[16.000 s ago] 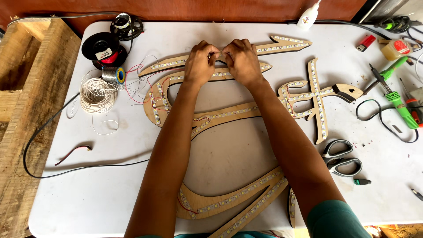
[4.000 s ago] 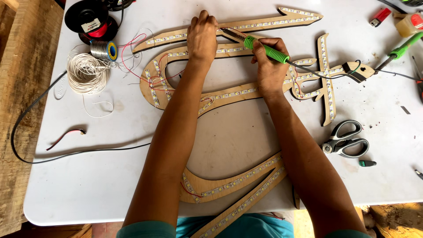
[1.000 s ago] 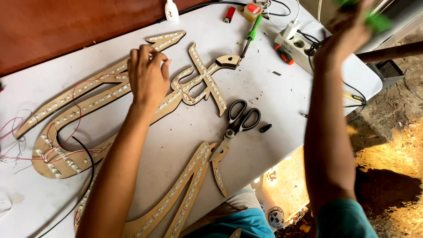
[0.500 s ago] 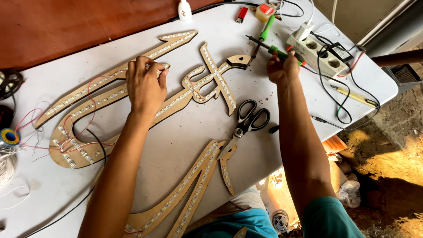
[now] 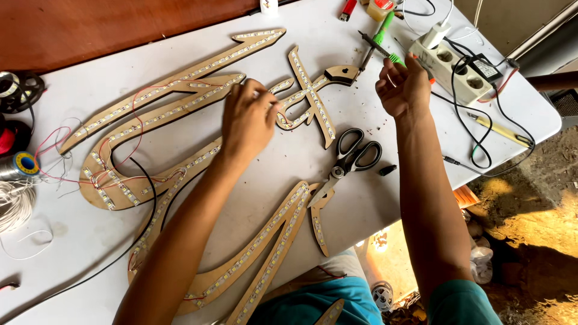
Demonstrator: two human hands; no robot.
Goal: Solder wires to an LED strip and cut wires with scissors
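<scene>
Wooden sign point(image 5: 180, 120), cut as flowing letter shapes and lined with LED strips point(image 5: 198, 66), lies flat across the middle of the white table point(image 5: 421, 150), running from the far edge down to the near edge in front of you. Your left hand point(image 5: 248, 120) rests on it, palm down, near where two of its strokes meet; the fingers are curled together and pressing on the wood, though what the fingertips pinch is hidden under the hand. Red wires point(image 5: 135, 129) loop over the left part of the sign, and a black cable point(image 5: 150, 198) crosses its lower curve.

Your right hand point(image 5: 402, 90) hovers off the sign, over the table beside its cross-shaped piece point(image 5: 310, 96). Its fingers are bent inward around a green-handled tool point(image 5: 398, 59), whose green end and dark tip stick out past the knuckles; you cannot tell how firmly it is gripped.

Just near you from that hand, black scissors point(image 5: 352, 159) lie shut on the table, with a small dark cap point(image 5: 388, 170) beside them. Further right sits a white power strip point(image 5: 454, 69) with a plug and black cords, and a yellowish tool point(image 5: 501, 129) lies near the table's edge. A second green screwdriver point(image 5: 380, 33) lies at the far side. On your far left are a solder spool point(image 5: 21, 165), a wire coil point(image 5: 13, 204) and tape rolls point(image 5: 15, 90).
</scene>
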